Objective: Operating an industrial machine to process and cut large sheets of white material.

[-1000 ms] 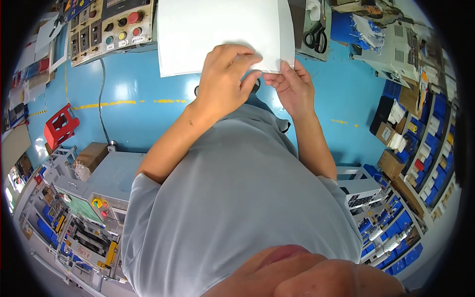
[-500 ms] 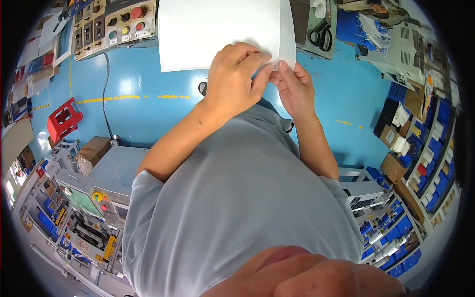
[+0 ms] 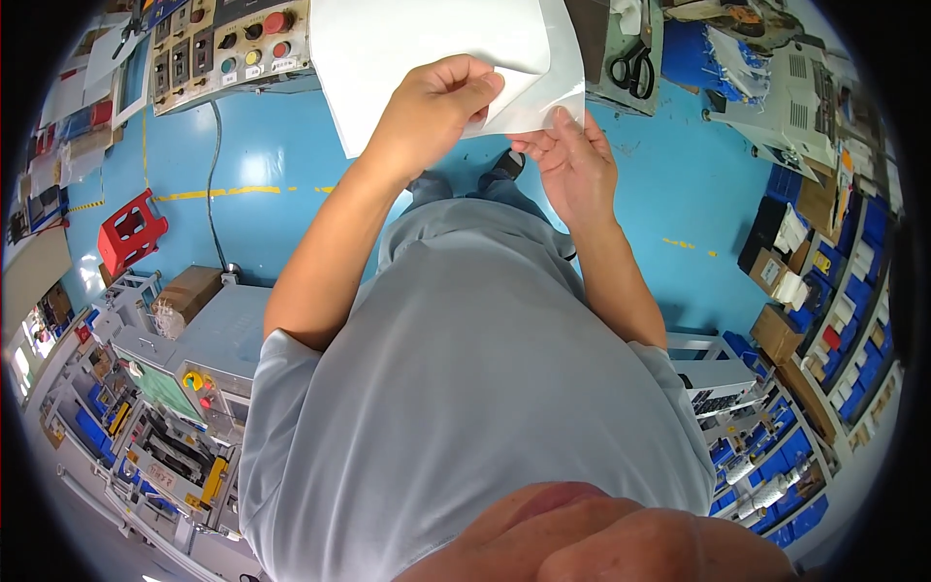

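Note:
A large white sheet (image 3: 417, 39) lies over a clear, glossy film (image 3: 564, 73) at the top middle. My left hand (image 3: 427, 112) pinches the white sheet's near right corner between thumb and fingers. That corner is lifted and curled back, apart from the film beneath it. On the other side, my right hand (image 3: 574, 170) grips the film's near right corner, with the thumb on top and the fingers underneath. Both sheets run past the upper edge of the view, so their far ends are hidden.
A control panel (image 3: 247, 44) with knobs and buttons stands left of the sheets. Black scissors (image 3: 632, 73) lie on a surface to the right. A red stool (image 3: 131, 233) is on the blue floor at left. Shelves with blue bins (image 3: 853, 291) line the right side.
My left hand has moved left and up, folding the white sheet's corner back off the film. My right hand stays nearly in place at the film's corner.

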A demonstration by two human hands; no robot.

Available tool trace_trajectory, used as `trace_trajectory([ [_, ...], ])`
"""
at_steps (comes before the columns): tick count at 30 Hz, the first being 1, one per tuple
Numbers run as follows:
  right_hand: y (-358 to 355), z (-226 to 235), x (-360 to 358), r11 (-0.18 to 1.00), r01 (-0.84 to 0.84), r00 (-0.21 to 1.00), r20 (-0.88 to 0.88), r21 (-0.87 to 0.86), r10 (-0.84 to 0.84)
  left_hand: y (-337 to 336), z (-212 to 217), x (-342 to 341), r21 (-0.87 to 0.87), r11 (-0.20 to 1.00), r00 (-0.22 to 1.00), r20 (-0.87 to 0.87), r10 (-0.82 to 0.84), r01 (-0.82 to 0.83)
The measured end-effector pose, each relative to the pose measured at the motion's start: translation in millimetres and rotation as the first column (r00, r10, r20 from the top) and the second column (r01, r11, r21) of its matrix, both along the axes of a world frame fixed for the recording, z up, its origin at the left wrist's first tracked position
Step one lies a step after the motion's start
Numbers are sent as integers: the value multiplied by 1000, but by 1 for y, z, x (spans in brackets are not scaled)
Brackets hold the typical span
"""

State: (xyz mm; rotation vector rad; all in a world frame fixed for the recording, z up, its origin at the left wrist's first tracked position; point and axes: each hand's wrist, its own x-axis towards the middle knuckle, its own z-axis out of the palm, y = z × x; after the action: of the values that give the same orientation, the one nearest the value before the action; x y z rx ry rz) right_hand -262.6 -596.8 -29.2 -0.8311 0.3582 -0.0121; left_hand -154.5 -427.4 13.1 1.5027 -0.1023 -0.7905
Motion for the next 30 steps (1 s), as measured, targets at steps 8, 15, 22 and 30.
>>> trace_trajectory([
  [8,13,-8,1,996,-8,998,60,-87,14,0,8,9,19,997,996,52,-73,72],
  [15,16,1,6,1000,-21,997,70,-18,22,-1,15,10,29,994,991,80,-104,102],
  [22,17,6,17,956,-92,996,-38,-277,84,-4,16,15,130,964,945,203,-257,234],
  [30,15,1,15,980,-10,999,-44,-200,1,0,10,31,134,991,962,270,-37,0],
])
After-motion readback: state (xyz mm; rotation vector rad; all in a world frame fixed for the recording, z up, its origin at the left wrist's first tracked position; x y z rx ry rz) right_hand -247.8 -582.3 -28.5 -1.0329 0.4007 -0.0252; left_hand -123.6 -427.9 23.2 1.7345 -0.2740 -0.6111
